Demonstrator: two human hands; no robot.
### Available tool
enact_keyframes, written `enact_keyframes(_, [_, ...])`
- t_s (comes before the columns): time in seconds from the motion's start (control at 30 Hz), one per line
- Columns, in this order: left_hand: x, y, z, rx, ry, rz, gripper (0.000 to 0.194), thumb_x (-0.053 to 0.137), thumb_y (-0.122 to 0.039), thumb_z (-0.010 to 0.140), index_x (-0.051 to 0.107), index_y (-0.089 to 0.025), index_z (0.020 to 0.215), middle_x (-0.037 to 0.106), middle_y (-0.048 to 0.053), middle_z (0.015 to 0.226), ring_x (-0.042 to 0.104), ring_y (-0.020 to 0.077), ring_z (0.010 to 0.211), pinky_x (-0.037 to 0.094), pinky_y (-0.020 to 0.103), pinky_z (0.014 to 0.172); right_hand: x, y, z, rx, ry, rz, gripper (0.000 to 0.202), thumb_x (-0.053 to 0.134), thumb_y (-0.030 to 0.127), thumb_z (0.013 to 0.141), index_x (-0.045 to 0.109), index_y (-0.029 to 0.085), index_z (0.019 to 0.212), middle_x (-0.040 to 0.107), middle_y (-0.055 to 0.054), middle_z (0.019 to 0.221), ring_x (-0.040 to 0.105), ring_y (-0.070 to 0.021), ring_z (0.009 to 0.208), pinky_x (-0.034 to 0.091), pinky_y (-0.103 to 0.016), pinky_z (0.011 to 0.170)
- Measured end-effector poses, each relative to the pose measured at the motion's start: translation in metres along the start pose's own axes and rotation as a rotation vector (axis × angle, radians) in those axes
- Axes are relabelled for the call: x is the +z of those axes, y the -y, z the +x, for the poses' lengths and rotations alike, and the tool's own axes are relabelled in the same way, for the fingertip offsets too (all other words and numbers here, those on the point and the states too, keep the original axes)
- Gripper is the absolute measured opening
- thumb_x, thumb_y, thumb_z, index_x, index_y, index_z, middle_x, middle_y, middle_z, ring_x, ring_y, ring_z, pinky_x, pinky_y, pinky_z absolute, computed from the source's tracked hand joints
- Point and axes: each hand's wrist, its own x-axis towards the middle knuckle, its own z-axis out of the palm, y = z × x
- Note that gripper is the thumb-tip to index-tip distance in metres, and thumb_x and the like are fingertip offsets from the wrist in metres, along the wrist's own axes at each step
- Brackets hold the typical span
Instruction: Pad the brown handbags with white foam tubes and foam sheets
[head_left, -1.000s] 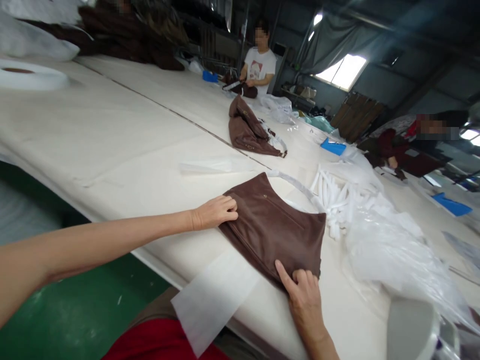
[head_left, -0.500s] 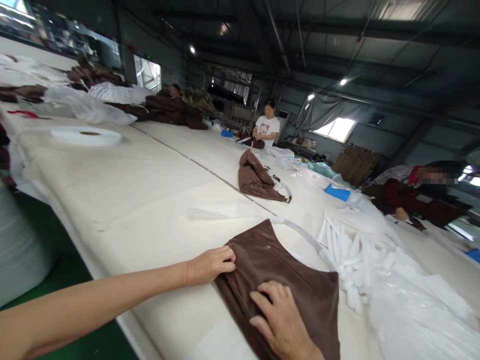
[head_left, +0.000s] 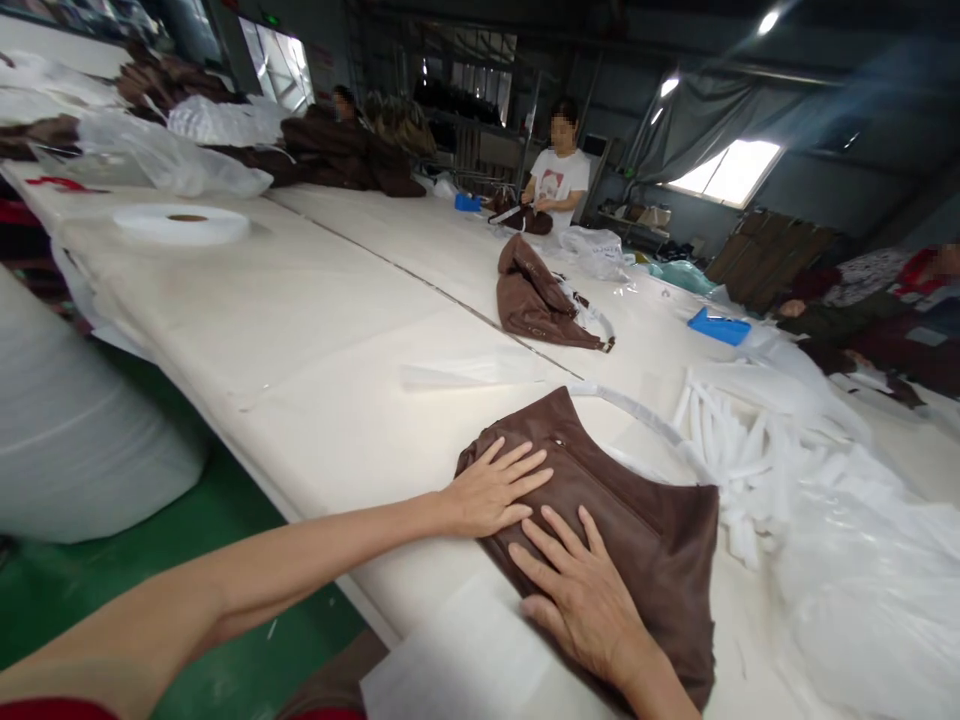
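A dark brown leather bag (head_left: 637, 480) lies flat on the white table (head_left: 337, 390), its strap (head_left: 637, 408) wrapped in white and stretched out behind it. My left hand (head_left: 495, 490) rests palm down on the bag's left part with the fingers spread. Close beside it, my right hand (head_left: 581, 590) also lies on the bag, fingers apart and pointing away from me. Neither hand grips anything. The bag's lower edge is partly hidden by my right hand and forearm.
Farther back lies another brown bag (head_left: 540, 300). White foam strips (head_left: 724, 440) and clear plastic (head_left: 862, 590) are at the right, a white roll (head_left: 180, 225) at the left. A blue box (head_left: 718, 326) sits at back right. A person (head_left: 559, 180) works across the table.
My left hand has gone from closed fingers at the bag's left edge to spread flat on it. My right hand's fingers have straightened. The view has shifted downward.
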Motion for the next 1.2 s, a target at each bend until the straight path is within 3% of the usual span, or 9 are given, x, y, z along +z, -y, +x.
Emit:
enact_keyframes(0.1, [-0.022, 0.017, -0.015, -0.064, -0.145, -0.336, 0.045, 0.043, -0.038, 0.098, 0.049, -0.028, 0.142, 0.039, 0.006, 0.155, 0.028, 0.0253, 0.147, 0.012, 0.052, 0.124, 0.004, -0.004, -0.003, -0.014, 0.022, -0.004, 0.060, 0.055, 0.049, 0.096, 0.036, 0.032, 0.150, 0.037, -0.003, 0.156, 0.029, -0.0332, 0.146, 0.026, -0.073, 0.113])
enact_keyframes(0.23, [-0.039, 0.038, -0.042, -0.443, -0.479, -0.641, 0.056, 0.049, -0.026, 0.082, 0.048, -0.019, 0.138, 0.052, 0.013, 0.142, 0.051, 0.0256, 0.129, 0.036, 0.048, 0.114, 0.013, -0.011, -0.007, 0.003, -0.066, 0.004, 0.070, 0.054, 0.037, 0.096, 0.023, 0.017, 0.156, 0.035, -0.010, 0.157, 0.027, -0.0301, 0.147, 0.026, -0.067, 0.117])
enact_keyframes(0.37, [-0.030, 0.037, -0.053, -0.485, -0.367, -0.761, 0.064, 0.057, -0.021, 0.065, 0.055, -0.014, 0.128, 0.069, 0.009, 0.107, 0.065, 0.0236, 0.094, 0.053, 0.038, 0.087, 0.011, -0.017, -0.014, -0.002, -0.157, 0.098, 0.064, 0.045, 0.020, 0.096, 0.022, 0.017, 0.156, 0.040, -0.010, 0.154, 0.029, -0.0256, 0.147, 0.026, -0.062, 0.120])
enact_keyframes(0.5, [-0.028, 0.024, -0.045, -0.483, -0.344, -0.946, 0.065, 0.065, -0.018, 0.060, 0.058, -0.019, 0.125, 0.069, 0.003, 0.105, 0.064, 0.0203, 0.091, 0.052, 0.028, 0.077, -0.007, -0.017, -0.008, 0.021, -0.096, 0.120, 0.063, 0.044, 0.023, 0.098, 0.020, 0.023, 0.156, 0.042, -0.007, 0.152, 0.040, -0.0230, 0.141, 0.039, -0.055, 0.115])
enact_keyframes(0.63, [-0.025, 0.023, -0.042, -0.567, -0.419, -1.069, 0.063, 0.075, -0.022, 0.056, 0.059, -0.017, 0.116, 0.068, 0.002, 0.096, 0.063, 0.0187, 0.085, 0.050, 0.028, 0.073, -0.014, -0.006, 0.030, 0.132, -0.156, 0.061, 0.075, 0.056, 0.031, 0.092, 0.019, 0.019, 0.157, 0.046, -0.014, 0.147, 0.047, -0.0319, 0.133, 0.053, -0.053, 0.100])
enact_keyframes(0.8, [-0.010, 0.026, -0.041, -0.651, -0.509, -1.103, 0.049, 0.076, -0.033, 0.057, 0.062, -0.016, 0.100, 0.068, 0.003, 0.088, 0.063, 0.0177, 0.075, 0.049, 0.027, 0.063, -0.002, 0.003, 0.077, 0.097, -0.235, 0.197, 0.036, 0.043, 0.019, 0.098, 0.055, 0.017, 0.132, 0.060, -0.010, 0.098, 0.060, -0.0215, 0.090, 0.058, -0.035, 0.077])
enact_keyframes(0.93, [-0.002, 0.023, -0.038, -0.778, -0.570, -1.101, 0.029, 0.067, -0.035, 0.065, 0.059, -0.016, 0.085, 0.062, 0.000, 0.066, 0.058, 0.0148, 0.058, 0.045, 0.023, 0.051, 0.021, 0.014, 0.073, -0.029, -0.217, 0.122, 0.040, 0.038, 0.008, 0.097, 0.053, 0.014, 0.133, 0.056, -0.007, 0.088, 0.055, -0.0199, 0.083, 0.053, -0.031, 0.073])
enact_keyframes(1.1, [-0.018, 0.031, -0.044, -0.825, -0.566, -1.055, 0.028, 0.061, -0.031, 0.068, 0.062, -0.013, 0.089, 0.068, 0.009, 0.081, 0.068, 0.0242, 0.074, 0.058, 0.037, 0.063, 0.050, 0.026, 0.061, -0.060, -0.205, 0.055, 0.040, 0.036, 0.002, 0.094, 0.057, 0.015, 0.125, 0.053, -0.006, 0.083, 0.051, -0.0194, 0.078, 0.048, -0.030, 0.068])
enact_keyframes(1.2, [-0.045, 0.032, -0.032, -0.796, -0.685, -0.878, 0.036, 0.059, -0.023, 0.070, 0.063, -0.015, 0.105, 0.068, 0.013, 0.113, 0.064, 0.0288, 0.108, 0.053, 0.049, 0.094, 0.051, 0.025, 0.065, -0.040, -0.180, 0.175, 0.032, 0.039, 0.010, 0.097, 0.060, 0.018, 0.119, 0.051, -0.004, 0.080, 0.050, -0.0179, 0.078, 0.046, -0.028, 0.069])
